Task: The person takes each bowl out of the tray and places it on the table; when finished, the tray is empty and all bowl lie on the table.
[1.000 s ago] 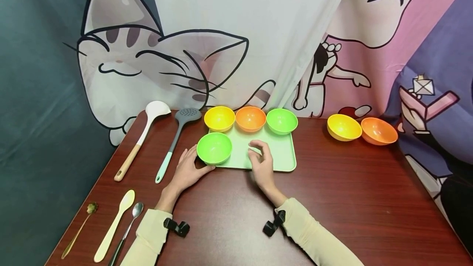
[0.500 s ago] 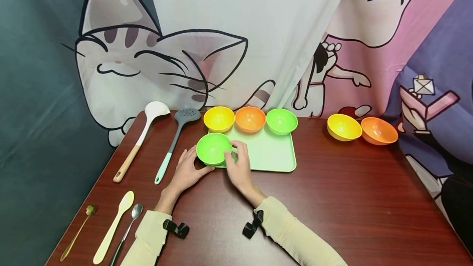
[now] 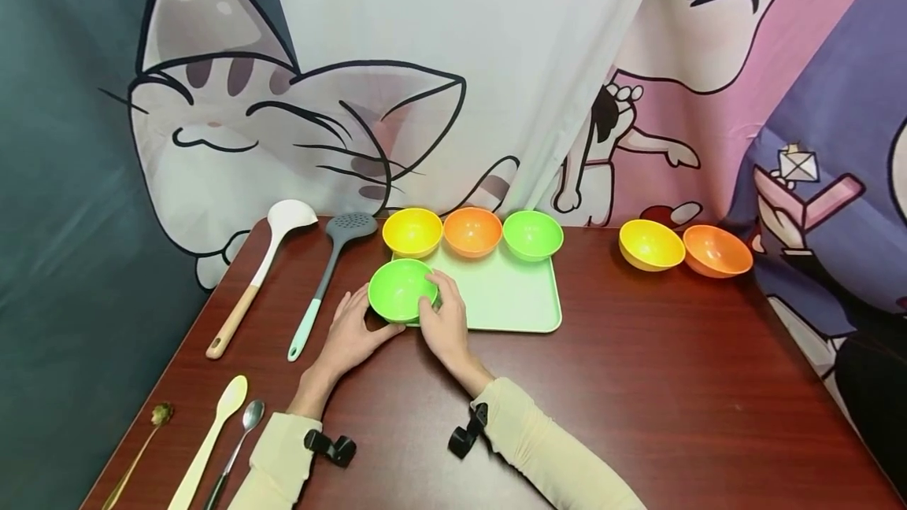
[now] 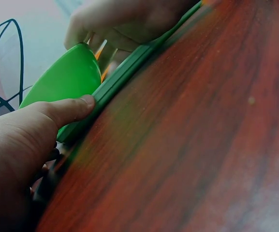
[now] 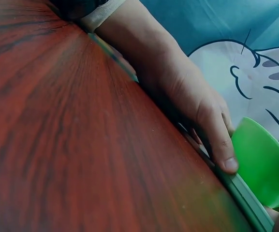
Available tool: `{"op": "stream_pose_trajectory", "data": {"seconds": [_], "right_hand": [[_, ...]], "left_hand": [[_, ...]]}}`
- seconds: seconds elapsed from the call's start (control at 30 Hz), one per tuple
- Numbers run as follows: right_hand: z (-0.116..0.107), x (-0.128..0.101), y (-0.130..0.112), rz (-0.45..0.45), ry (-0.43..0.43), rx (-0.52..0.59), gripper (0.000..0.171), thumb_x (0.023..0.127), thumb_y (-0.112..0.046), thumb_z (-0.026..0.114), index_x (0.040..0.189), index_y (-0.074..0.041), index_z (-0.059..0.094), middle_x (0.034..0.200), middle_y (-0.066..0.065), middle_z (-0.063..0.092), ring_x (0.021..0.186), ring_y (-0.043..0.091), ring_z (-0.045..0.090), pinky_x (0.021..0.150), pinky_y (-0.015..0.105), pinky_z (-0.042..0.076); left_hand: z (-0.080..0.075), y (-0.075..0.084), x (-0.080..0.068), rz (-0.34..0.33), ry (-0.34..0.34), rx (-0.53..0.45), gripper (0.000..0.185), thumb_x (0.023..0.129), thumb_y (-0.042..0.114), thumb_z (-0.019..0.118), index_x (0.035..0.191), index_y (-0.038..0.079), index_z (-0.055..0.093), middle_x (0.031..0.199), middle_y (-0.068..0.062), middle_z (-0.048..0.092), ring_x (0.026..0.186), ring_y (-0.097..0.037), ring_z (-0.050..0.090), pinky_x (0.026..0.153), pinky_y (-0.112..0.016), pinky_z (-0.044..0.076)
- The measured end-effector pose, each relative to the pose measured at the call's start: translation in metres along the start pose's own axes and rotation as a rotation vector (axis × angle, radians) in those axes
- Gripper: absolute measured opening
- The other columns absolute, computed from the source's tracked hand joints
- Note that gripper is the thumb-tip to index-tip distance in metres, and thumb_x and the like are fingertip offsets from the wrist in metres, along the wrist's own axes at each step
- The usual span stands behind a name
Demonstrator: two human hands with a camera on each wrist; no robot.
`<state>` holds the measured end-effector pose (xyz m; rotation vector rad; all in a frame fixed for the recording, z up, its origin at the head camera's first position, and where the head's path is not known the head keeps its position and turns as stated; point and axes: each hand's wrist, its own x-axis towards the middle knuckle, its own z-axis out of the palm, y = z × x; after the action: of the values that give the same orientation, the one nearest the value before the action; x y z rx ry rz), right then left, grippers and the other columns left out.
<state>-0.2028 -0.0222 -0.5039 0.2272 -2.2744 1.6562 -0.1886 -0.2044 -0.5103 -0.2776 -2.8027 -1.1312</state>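
A: Biggest first: the dark red table [image 3: 638,384], with a pale green tray [image 3: 510,297] near its far edge.

B: And on the tray?

A: A yellow bowl [image 3: 412,231], an orange bowl [image 3: 472,230] and a green bowl [image 3: 533,234] stand in a row along its far side. A second bright green bowl [image 3: 398,290] sits at its near left corner. Two more bowls stand well apart to the right, on the bare table.

B: The hands?

A: Both are on that near green bowl. The left hand [image 3: 350,337] cups its left side, thumb against its near wall. The right hand [image 3: 445,325] curls its fingers round the right side, so each hand grips it.

B: Do the wrist cameras add anything?

A: The left wrist view shows the left thumb pressed where the green bowl [image 4: 64,79] meets the tray's raised edge [image 4: 122,77], with the right hand [image 4: 124,21] at the far side. The right wrist view shows the left hand [image 5: 187,96] lying along the tray rim, thumb tip at the bowl's [image 5: 260,162] base. Only the head view shows the utensils: a white ladle [image 3: 258,274] and a grey skimmer [image 3: 326,278] left of the tray, with three spoons nearer.

B: Any change from a second ago?

A: The right hand was then on the bare middle of the tray, away from the bowl. It has crossed over and closed on it. The left hand has kept its place.
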Motion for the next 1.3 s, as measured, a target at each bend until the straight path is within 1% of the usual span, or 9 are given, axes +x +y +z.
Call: {"op": "stream_pose_trajectory", "data": {"seconds": [0.2,0.4,0.57,0.67,0.73,0.9,0.97,1.13,1.3], "right_hand": [[-0.003,0.0,0.0,-0.034,0.049,0.119,0.038,0.09,0.003,0.055,0.126,-0.004,0.066,0.137,0.015,0.06,0.105,0.021,0.06,0.06,0.016,0.046],[-0.007,-0.005,0.003,-0.075,0.031,0.208,0.037,0.091,0.008,0.055,0.125,-0.002,0.067,0.136,0.018,0.06,0.123,0.028,0.059,0.063,0.012,0.048],[-0.018,-0.01,-0.007,-0.064,-0.001,0.237,0.034,0.091,0.012,0.053,0.122,0.004,0.067,0.135,0.022,0.061,0.127,0.034,0.057,0.066,0.011,0.05],[-0.034,-0.011,-0.021,-0.051,-0.001,0.242,0.032,0.092,0.012,0.052,0.12,0.008,0.067,0.132,0.025,0.062,0.126,0.035,0.058,0.072,0.013,0.053],[-0.047,-0.012,-0.028,-0.08,0.011,0.243,0.03,0.092,0.013,0.051,0.117,0.011,0.067,0.129,0.027,0.063,0.124,0.038,0.059,0.08,0.015,0.055],[-0.079,-0.015,-0.021,-0.148,0.063,0.233,0.028,0.09,0.017,0.051,0.111,0.014,0.068,0.123,0.031,0.064,0.118,0.043,0.06,0.091,0.018,0.054],[-0.095,-0.016,-0.017,-0.125,0.095,0.233,0.026,0.089,0.018,0.051,0.108,0.015,0.068,0.12,0.032,0.065,0.116,0.039,0.062,0.088,0.015,0.053],[-0.133,-0.013,-0.001,-0.07,0.18,0.254,0.024,0.085,0.023,0.049,0.098,0.018,0.068,0.114,0.035,0.065,0.108,0.014,0.065,0.081,0.01,0.052],[-0.16,0.002,0.024,-0.09,0.256,0.244,0.023,0.084,0.023,0.047,0.096,0.02,0.067,0.111,0.04,0.063,0.106,0.008,0.066,0.092,0.014,0.051]], "left_hand": [[0.0,0.0,-0.001,0.003,0.001,0.008,0.089,0.08,0.045,0.081,0.151,0.01,0.043,0.154,-0.017,0.044,0.147,-0.035,0.034,0.125,-0.057,0.011],[0.003,-0.003,-0.002,0.043,0.024,0.017,0.087,0.078,0.035,0.084,0.149,0.006,0.045,0.151,-0.02,0.047,0.146,-0.036,0.036,0.124,-0.057,0.014],[0.002,-0.003,-0.003,0.065,0.031,0.028,0.082,0.077,0.029,0.084,0.146,0.003,0.048,0.148,-0.02,0.051,0.146,-0.037,0.036,0.124,-0.057,0.014],[0.0,-0.001,-0.002,0.05,0.014,0.026,0.08,0.079,0.033,0.083,0.146,0.006,0.049,0.148,-0.017,0.052,0.147,-0.036,0.034,0.125,-0.056,0.013],[-0.001,0.0,-0.002,0.034,0.002,0.028,0.08,0.081,0.039,0.081,0.147,0.007,0.049,0.148,-0.015,0.051,0.148,-0.034,0.033,0.125,-0.055,0.012],[0.002,0.001,-0.003,-0.011,-0.012,0.026,0.083,0.081,0.047,0.08,0.146,0.007,0.048,0.152,-0.015,0.048,0.15,-0.031,0.031,0.126,-0.052,0.011],[0.005,0.002,-0.004,-0.019,-0.025,0.025,0.084,0.081,0.05,0.079,0.147,0.008,0.048,0.153,-0.015,0.046,0.15,-0.03,0.03,0.126,-0.051,0.01],[0.007,0.004,-0.004,-0.017,-0.033,0.03,0.085,0.081,0.052,0.078,0.147,0.008,0.047,0.154,-0.015,0.045,0.15,-0.031,0.03,0.126,-0.052,0.01],[0.001,0.003,-0.002,-0.019,-0.009,0.034,0.084,0.081,0.049,0.079,0.147,0.008,0.048,0.153,-0.016,0.046,0.15,-0.031,0.031,0.126,-0.052,0.01]]}}
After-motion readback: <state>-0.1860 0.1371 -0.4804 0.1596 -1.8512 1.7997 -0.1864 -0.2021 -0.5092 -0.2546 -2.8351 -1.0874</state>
